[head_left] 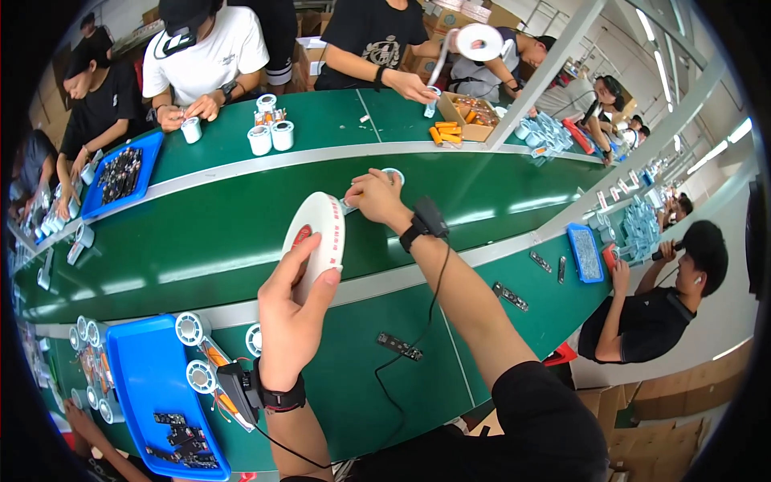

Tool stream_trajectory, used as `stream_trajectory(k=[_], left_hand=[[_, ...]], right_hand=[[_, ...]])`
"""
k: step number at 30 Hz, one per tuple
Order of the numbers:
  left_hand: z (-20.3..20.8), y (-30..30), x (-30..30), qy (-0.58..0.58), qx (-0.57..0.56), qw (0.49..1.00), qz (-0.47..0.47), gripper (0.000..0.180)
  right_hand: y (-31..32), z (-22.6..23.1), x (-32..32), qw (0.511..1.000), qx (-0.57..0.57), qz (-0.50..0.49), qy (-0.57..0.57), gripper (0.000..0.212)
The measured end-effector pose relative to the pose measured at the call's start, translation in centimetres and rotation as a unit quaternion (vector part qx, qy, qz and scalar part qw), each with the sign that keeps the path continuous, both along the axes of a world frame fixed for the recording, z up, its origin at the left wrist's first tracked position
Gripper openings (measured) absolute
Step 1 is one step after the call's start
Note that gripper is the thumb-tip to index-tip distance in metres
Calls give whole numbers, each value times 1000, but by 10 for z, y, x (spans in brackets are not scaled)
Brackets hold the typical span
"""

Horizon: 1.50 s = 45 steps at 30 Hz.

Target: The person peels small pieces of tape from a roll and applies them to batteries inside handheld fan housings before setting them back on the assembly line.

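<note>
My left hand (pixel 291 317) grips a wide roll of white tape (pixel 325 233) with red print, fingers on one face and thumb at the edge. Just beyond it, over the green conveyor belt (pixel 201 233), my right hand (pixel 376 197) is closed on a light-blue plastic housing (pixel 393 173). Only the housing's round end shows above the fingers, and the rest is mostly covered. A pale strip lies between the roll and the right hand; whether it is tape or part of the housing, I cannot tell. Black devices with cables are strapped to both my wrists.
Near left, a blue tray (pixel 152 353) holds black circuit boards, beside light-blue housings with wires (pixel 201 376). A loose circuit board (pixel 399 346) lies on the near bench. Across the belt, co-workers handle parts near a cardboard box (pixel 474 116) and orange cells (pixel 444 132). A metal post rises at right.
</note>
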State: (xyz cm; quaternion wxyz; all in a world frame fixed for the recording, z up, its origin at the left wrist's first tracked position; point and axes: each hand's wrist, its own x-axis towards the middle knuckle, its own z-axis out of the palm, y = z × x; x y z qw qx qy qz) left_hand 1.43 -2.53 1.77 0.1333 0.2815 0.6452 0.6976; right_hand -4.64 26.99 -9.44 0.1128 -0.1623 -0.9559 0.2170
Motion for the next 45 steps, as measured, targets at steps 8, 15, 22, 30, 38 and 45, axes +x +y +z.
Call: stream_trajectory(k=[8,15,22,30,38,45], left_hand=[[6,-4,1,23,19,999,16,43],[6,-12,-3,37,42,997,44,40],[11,-25,-10,-21,42,998,39,45],[7,-24,-12,4,44,997,60,42],[1,-12,-8,21,33,999,36,44],[2,-31,-6,19,29,996,86,43]], right_hand=[[-18,29,-23,991,2,7,-134,17],[-20,31,-49,995,75,0,-71,37],[-10,27,-74,983,-16,60,-174,49],[-31,27,-75,979,-24,112,-171,41],[-45,9,-75,983,80,123,-113,33],[-94,-9,-81,960,182,201,-65,36]])
